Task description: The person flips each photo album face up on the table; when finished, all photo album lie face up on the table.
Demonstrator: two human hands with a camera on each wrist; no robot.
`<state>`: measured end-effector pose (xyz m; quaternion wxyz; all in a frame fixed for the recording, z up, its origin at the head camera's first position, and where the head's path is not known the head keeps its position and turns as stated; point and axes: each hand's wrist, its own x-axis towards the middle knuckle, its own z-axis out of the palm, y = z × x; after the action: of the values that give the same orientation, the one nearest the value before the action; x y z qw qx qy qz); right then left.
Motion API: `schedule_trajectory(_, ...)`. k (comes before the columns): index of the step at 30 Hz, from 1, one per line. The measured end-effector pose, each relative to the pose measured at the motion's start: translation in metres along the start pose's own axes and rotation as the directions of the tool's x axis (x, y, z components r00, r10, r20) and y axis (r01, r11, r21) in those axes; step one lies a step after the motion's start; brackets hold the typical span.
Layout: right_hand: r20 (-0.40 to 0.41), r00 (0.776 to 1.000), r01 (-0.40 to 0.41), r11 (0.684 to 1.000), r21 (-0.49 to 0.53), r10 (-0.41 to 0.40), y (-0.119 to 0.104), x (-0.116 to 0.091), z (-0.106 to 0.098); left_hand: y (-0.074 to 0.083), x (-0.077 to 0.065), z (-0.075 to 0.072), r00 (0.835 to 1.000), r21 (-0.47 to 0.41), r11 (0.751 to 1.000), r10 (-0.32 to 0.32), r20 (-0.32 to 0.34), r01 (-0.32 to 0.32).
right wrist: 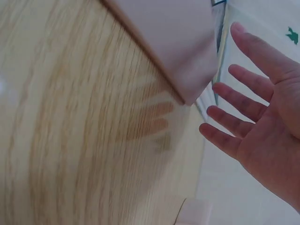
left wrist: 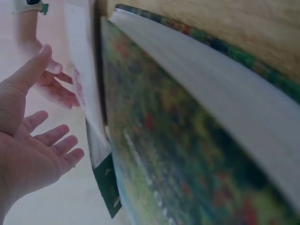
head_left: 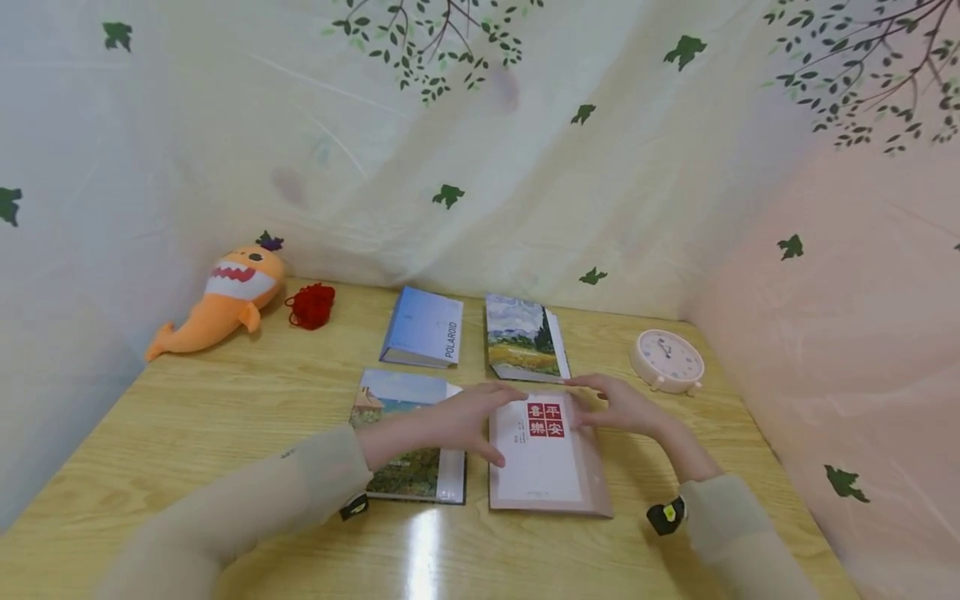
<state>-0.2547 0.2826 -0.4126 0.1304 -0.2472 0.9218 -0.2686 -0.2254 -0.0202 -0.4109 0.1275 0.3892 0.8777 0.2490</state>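
My left hand (head_left: 467,417) is held above the gap between two books, fingers spread and thumb apart, with nothing in it. Below its wrist lies a landscape-painted photo album (head_left: 408,479), whose thick page block (left wrist: 206,79) shows in the left wrist view. A pale pink book (head_left: 534,479) with a red square of four characters lies to the right, between both hands. My right hand (head_left: 621,407) hovers by that book's upper right side, its fingers spread and empty. In the right wrist view the fingers stand apart from the book's corner (right wrist: 187,79).
Behind lie a blue Polaroid album (head_left: 423,329) and a book with a cypress painting (head_left: 521,337). A round pink clock (head_left: 667,360) is at the right. An orange shark plush (head_left: 225,304) and red yarn (head_left: 311,306) sit back left, against the curtain (head_left: 375,167).
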Motion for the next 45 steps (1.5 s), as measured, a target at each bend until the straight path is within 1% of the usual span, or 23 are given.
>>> schedule_trajectory(4, 0.026, 1.000, -0.011, 1.000, 0.000, 0.011, 0.009, 0.000, -0.001, -0.006, 0.009, 0.009, 0.998, 0.048, 0.998, -0.029, 0.049, 0.027)
schedule_trajectory(8, 0.052, 0.998, -0.024, 1.000, -0.007, 0.024, 0.018, 0.000, -0.001, -0.008, 0.014, 0.012, 0.994, 0.088, 0.995, -0.057, 0.091, 0.049)
schedule_trajectory(13, 0.072, 0.996, -0.040, 0.999, -0.036, 0.043, 0.025, 0.001, 0.000, -0.008, 0.016, 0.012, 0.992, 0.141, 0.989, -0.066, 0.112, 0.049)
schedule_trajectory(17, 0.070, 0.997, -0.039, 0.998, -0.042, 0.042, 0.029, 0.002, 0.001, -0.005, 0.014, 0.012, 0.990, 0.175, 0.983, -0.074, 0.122, 0.052)
schedule_trajectory(23, 0.057, 0.997, -0.048, 0.999, -0.017, 0.049, 0.030, 0.004, 0.001, -0.003, 0.012, 0.012, 0.988, 0.203, 0.977, -0.096, 0.125, 0.069)
schedule_trajectory(26, 0.059, 0.995, -0.086, 0.996, 0.011, 0.085, 0.028, 0.005, 0.001, -0.005, 0.012, 0.013, 0.987, 0.214, 0.974, -0.101, 0.125, 0.073)
schedule_trajectory(30, 0.068, 0.993, -0.094, 0.995, 0.028, 0.092, 0.025, 0.006, 0.000, -0.006, 0.012, 0.014, 0.987, 0.220, 0.973, -0.098, 0.124, 0.069)
schedule_trajectory(33, 0.079, 0.994, -0.076, 0.997, 0.018, 0.075, 0.025, 0.007, -0.001, -0.007, 0.011, 0.013, 0.987, 0.214, 0.974, -0.098, 0.128, 0.069)
schedule_trajectory(37, 0.095, 0.992, -0.085, 0.996, 0.025, 0.082, 0.026, 0.009, -0.002, -0.010, 0.010, 0.014, 0.987, 0.213, 0.975, -0.095, 0.127, 0.066)
schedule_trajectory(41, 0.108, 0.991, -0.087, 0.994, 0.066, 0.079, 0.025, 0.011, -0.005, -0.012, 0.008, 0.014, 0.989, 0.210, 0.975, -0.092, 0.115, 0.066)
schedule_trajectory(45, 0.141, 0.986, -0.107, 0.986, 0.129, 0.088, 0.021, 0.011, -0.008, -0.011, 0.004, 0.015, 0.989, 0.200, 0.977, -0.101, 0.107, 0.078)
